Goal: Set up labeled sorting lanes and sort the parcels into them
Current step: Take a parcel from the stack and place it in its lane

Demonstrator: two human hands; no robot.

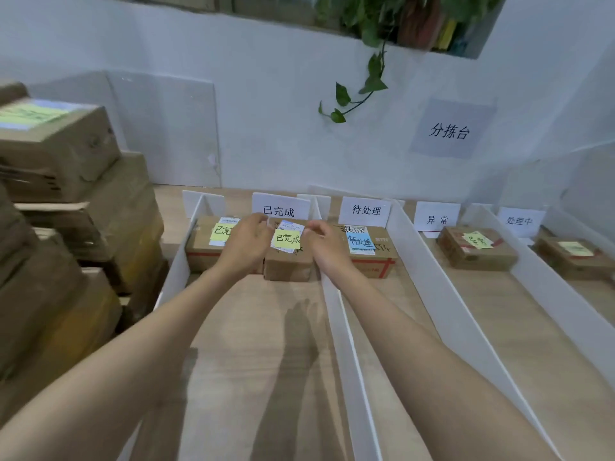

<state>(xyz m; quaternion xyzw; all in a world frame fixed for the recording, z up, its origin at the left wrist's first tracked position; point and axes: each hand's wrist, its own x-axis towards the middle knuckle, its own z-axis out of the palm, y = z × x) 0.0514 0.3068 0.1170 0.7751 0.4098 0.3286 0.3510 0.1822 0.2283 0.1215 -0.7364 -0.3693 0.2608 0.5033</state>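
Both hands, the left hand (248, 241) and the right hand (324, 242), flank a small box (288, 266) at the far end of the leftmost lane (233, 327). Their fingers curl in close at its upper edges, though whether they grip it or sit just off it I cannot tell. The box stands there because its yellow note (286, 238) matches the sign card (279, 207) behind. It is snug beside another box (199, 251) with a yellow note and inside the white divider (336, 311), probably to leave the lane's front free.
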